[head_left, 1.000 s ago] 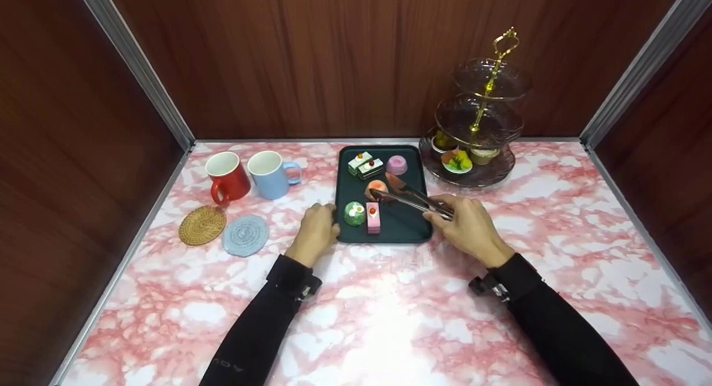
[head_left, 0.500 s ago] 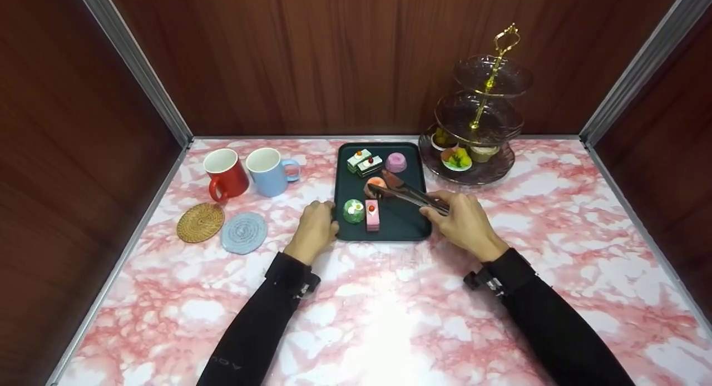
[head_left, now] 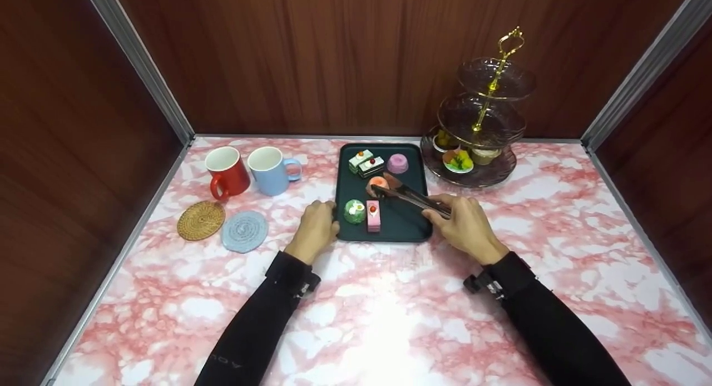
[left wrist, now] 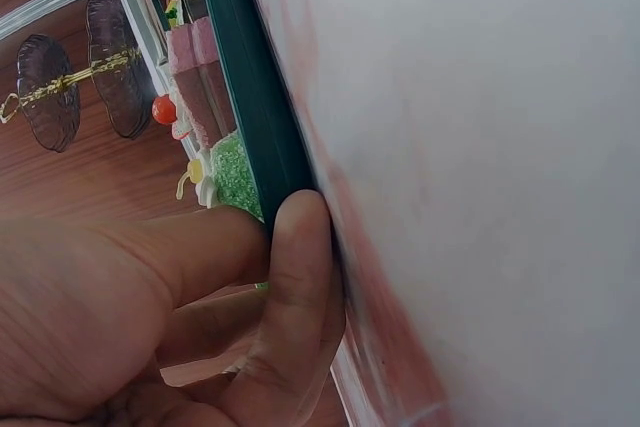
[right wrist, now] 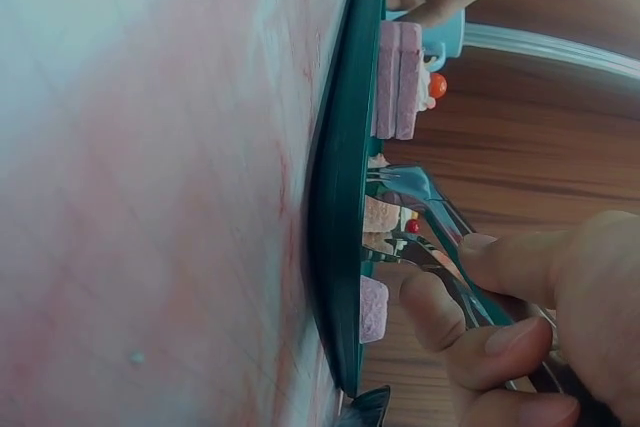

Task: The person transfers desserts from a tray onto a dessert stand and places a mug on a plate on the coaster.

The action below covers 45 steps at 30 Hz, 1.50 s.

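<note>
A dark green tray (head_left: 403, 222) lies on the marble table and holds several small cakes. My left hand (head_left: 325, 222) grips the tray's left edge (left wrist: 255, 117), with the thumb (left wrist: 300, 277) on the rim beside a green dome cake (head_left: 354, 212). My right hand (head_left: 448, 208) holds metal tongs (head_left: 411, 197) over the tray. Their tips stand on either side of a peach-coloured cake (head_left: 377, 184). A pink bar cake (head_left: 373, 215) lies next to the green one. In the right wrist view the tongs (right wrist: 430, 217) reach over the tray (right wrist: 345, 197) to the peach cake (right wrist: 385, 217).
Two layered slices (head_left: 365, 163) and a pink round cake (head_left: 397, 163) sit at the tray's far end. A three-tier glass stand (head_left: 478, 130) with pastries on its lowest tier stands at the back right. A red mug (head_left: 227, 172), a blue mug (head_left: 270, 170) and two coasters (head_left: 222, 226) are on the left.
Hardly anything has moved. The tongs' tips stay at the peach cake and the left hand stays on the tray's edge. The head view has shifted slightly.
</note>
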Available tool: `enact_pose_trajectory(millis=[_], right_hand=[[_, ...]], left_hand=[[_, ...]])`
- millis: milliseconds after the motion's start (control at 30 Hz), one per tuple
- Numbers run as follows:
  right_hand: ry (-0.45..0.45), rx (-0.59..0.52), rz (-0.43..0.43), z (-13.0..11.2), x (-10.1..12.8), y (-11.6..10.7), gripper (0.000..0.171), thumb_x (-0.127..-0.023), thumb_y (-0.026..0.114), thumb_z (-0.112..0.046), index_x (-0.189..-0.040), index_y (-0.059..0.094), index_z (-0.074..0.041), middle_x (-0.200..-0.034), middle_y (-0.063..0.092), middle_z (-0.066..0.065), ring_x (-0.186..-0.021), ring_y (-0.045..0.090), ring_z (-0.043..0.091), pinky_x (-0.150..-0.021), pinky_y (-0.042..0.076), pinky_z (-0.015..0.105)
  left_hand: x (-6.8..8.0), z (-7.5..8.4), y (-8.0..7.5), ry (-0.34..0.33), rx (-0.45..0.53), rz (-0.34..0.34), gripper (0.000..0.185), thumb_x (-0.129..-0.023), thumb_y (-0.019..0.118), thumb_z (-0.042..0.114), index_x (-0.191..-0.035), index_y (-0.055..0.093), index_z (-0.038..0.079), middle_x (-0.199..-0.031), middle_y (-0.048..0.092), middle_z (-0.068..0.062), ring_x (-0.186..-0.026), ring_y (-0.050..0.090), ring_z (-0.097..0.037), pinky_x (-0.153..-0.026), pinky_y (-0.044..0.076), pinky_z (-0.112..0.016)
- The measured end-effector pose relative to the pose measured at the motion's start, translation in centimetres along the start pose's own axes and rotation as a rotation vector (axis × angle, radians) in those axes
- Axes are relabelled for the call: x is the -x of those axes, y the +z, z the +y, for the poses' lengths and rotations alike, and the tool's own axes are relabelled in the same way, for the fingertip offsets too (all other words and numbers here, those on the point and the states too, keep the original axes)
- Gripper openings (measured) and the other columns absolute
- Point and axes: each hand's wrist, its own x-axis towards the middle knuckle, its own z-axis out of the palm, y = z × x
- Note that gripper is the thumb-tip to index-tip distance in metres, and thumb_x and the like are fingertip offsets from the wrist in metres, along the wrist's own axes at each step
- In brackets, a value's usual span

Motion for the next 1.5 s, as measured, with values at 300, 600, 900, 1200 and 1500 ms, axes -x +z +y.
enact_pose_trajectory(millis=[300, 600, 900, 1200, 1500], right_hand=[[-0.019, 0.011, 0.011, 0.0, 0.0, -0.1, 0.031, -0.082, 0.067, -0.036, -0.110, 0.068, -0.022, -0.071, 0.065, -0.012, -0.042, 0.048, 0.004, -0.045, 0.038, 0.025], [-0.017, 0.008, 0.019, -0.1, 0.1, -0.2, 0.031, -0.082, 0.067, -0.036, -0.110, 0.068, -0.022, -0.072, 0.065, -0.011, -0.047, 0.050, 0.006, -0.047, 0.038, 0.024], [-0.009, 0.015, 0.025, -0.3, 0.1, -0.7, 0.032, -0.083, 0.066, -0.037, -0.111, 0.067, -0.022, -0.061, 0.061, -0.011, -0.040, 0.046, 0.005, -0.044, 0.036, 0.026], [-0.020, 0.023, 0.073, -0.5, 0.1, -1.2, 0.032, -0.082, 0.067, -0.037, -0.110, 0.068, -0.023, -0.062, 0.061, -0.013, -0.039, 0.040, 0.004, -0.042, 0.033, 0.025], [-0.029, 0.028, 0.124, -0.5, 0.0, -1.9, 0.032, -0.081, 0.068, -0.038, -0.110, 0.067, -0.026, -0.062, 0.059, -0.012, -0.050, 0.045, 0.007, -0.045, 0.034, 0.025]], left_hand=[[0.0, 0.0, 0.0, -0.007, -0.005, -0.015, 0.042, -0.078, 0.063, 0.011, -0.120, 0.058, 0.004, -0.103, 0.059, -0.018, -0.100, 0.056, -0.033, -0.089, 0.048, -0.039], [-0.1, 0.1, 0.0, -0.008, -0.003, -0.015, 0.042, -0.079, 0.063, 0.010, -0.119, 0.059, 0.003, -0.103, 0.059, -0.019, -0.098, 0.057, -0.033, -0.088, 0.048, -0.039], [0.0, 0.1, 0.0, -0.021, 0.024, -0.009, 0.042, -0.079, 0.064, 0.010, -0.120, 0.058, 0.005, -0.104, 0.058, -0.017, -0.098, 0.056, -0.032, -0.088, 0.048, -0.039], [0.1, 0.0, 0.1, -0.007, 0.003, 0.003, 0.040, -0.079, 0.065, 0.011, -0.118, 0.060, 0.004, -0.104, 0.059, -0.018, -0.100, 0.056, -0.033, -0.089, 0.047, -0.040], [0.1, 0.0, 0.2, 0.004, 0.012, 0.016, 0.040, -0.078, 0.064, 0.011, -0.117, 0.060, 0.004, -0.103, 0.059, -0.017, -0.098, 0.057, -0.032, -0.088, 0.047, -0.040]])
